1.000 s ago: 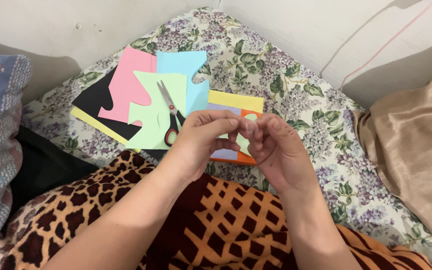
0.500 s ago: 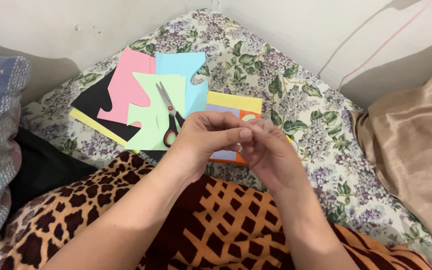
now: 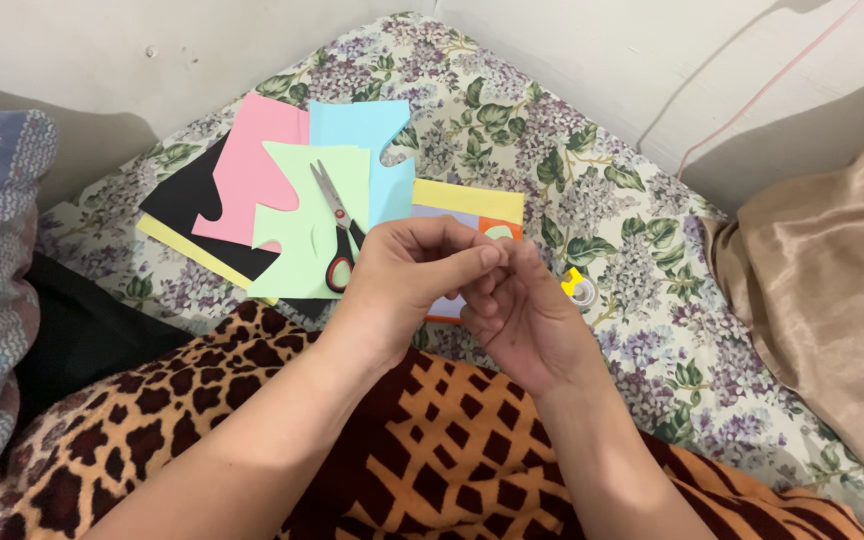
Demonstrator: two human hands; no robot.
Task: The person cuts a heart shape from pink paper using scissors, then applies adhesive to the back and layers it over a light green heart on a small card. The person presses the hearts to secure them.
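Scissors (image 3: 338, 232) and paper sheets (image 3: 282, 190) crowd the bed (image 3: 592, 170) ahead; floral cover right of the tape roll (image 3: 580, 288) lies open.

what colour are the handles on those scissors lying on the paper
The metal-bladed scissors have red and black handles, lying on the light green paper sheet; head view shows it.

A bed (image 3: 592, 200) with a floral sheet of purple blossoms and green leaves carries everything. On it lies a fanned pile of coloured paper sheets (image 3: 292, 200) (black, yellow, pink, blue, pale green, some with notched edges), with red-handled scissors (image 3: 337, 235) on top. A small tape roll (image 3: 580, 288) sits to the right. An animal-print blanket (image 3: 352, 440) covers the near end.
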